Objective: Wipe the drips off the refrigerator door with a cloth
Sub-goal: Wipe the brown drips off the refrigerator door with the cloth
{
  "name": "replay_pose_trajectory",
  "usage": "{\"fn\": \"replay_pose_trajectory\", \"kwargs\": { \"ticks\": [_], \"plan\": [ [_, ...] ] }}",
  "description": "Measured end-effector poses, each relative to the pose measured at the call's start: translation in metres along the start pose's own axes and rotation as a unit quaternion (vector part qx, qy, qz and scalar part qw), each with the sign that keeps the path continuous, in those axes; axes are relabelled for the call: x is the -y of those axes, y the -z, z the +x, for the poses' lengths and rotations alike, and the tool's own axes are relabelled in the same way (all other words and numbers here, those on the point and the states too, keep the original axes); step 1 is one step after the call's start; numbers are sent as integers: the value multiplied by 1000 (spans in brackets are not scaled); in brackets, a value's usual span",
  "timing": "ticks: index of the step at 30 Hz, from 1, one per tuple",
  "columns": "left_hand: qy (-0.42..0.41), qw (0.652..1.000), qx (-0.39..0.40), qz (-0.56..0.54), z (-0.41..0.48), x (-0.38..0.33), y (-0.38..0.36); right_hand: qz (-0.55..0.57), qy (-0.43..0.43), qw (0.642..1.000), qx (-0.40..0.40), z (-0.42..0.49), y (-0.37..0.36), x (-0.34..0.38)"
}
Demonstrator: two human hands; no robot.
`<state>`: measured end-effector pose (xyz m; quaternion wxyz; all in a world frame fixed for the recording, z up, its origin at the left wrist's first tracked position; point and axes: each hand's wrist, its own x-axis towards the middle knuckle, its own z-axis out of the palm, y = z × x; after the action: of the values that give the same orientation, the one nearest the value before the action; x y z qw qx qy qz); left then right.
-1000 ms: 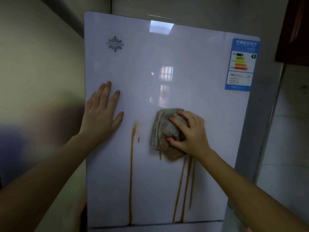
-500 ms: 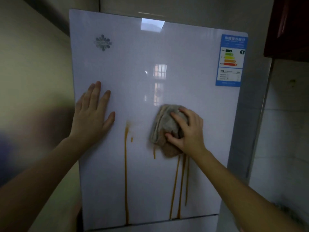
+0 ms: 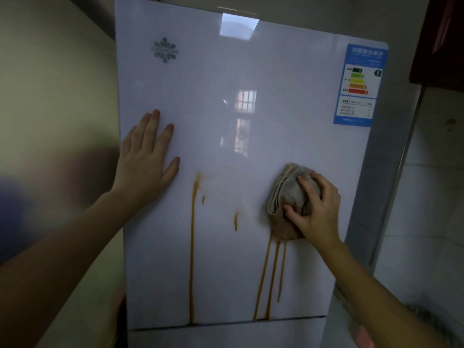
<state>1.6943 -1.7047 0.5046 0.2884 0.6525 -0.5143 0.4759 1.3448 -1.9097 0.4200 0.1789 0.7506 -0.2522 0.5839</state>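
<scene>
Glossy white refrigerator door (image 3: 226,146) fills the view, a window reflected near its centre. Left hand (image 3: 145,162) is flat on the door near its left edge, palm down, fingers spread and extended, holding nothing. Right hand (image 3: 315,207) is curled around a bunched grey-beige cloth (image 3: 286,197), fingertips pressing it against the right half of the door, thumb at the cloth's lower left. Orange-brown drips (image 3: 192,247) on the door: one long streak under a faint smeared patch, running down to the seam at the door's bottom edge; a short dash just right of its top; another short one mid-door, left of the cloth; three thin streaks start under the cloth's lower edge and run down, the two left ones reaching the seam. Blue energy-rating sticker (image 3: 359,86) in the top right corner, grey snowflake logo (image 3: 165,50) top left. Dark red cabinet (image 3: 442,38) at far right, partly out of view.
</scene>
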Motion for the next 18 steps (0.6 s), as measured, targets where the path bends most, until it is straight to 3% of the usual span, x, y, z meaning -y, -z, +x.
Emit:
{"fn": "replay_pose_trajectory", "kwargs": {
  "ticks": [5,9,14,18],
  "plan": [
    [-9,1000,-7,15,0,2,-1,25,20,999,-18,26,-13,33],
    [-16,999,-16,24,1,4,-1,30,117,992,-28,52,-38,81],
    [-22,999,-18,26,0,6,-3,41,224,974,15,67,-78,153],
    [-17,1000,-12,17,0,7,-3,48,224,973,9,64,-87,166]
  ]
}}
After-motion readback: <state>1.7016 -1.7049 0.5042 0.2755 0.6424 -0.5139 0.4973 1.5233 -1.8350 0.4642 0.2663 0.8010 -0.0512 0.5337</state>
